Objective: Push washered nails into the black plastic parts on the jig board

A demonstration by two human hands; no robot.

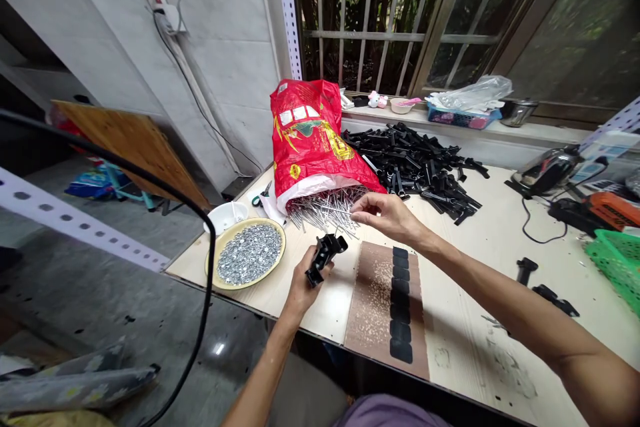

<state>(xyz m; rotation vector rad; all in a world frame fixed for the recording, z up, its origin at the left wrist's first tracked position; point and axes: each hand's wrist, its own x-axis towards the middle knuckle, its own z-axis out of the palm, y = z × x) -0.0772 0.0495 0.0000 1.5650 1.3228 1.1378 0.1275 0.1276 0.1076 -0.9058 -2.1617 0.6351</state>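
My left hand (306, 283) is closed around black plastic parts (326, 255), held above the table's front edge between the plate and the brown board. At the mouth of a red bag, my right hand (383, 215) pinches a thin metal rod (345, 212) between thumb and fingertips. Many similar metal rods (323, 210) spill from the red bag (310, 140) onto the table. Left of my left hand sits a yellowish oval plate (213, 273) heaped with small metal nuts or washers (250, 253). A brown board (370, 320) bears a column of flat black pieces (400, 293).
A pile of black plastic parts (415, 160) lies behind my right hand. Scissors (261, 195) and a white bowl (227, 215) stand near the plate. On the right are a green basket (617, 260), an orange-and-black tool (607, 210) and loose black parts (555, 297).
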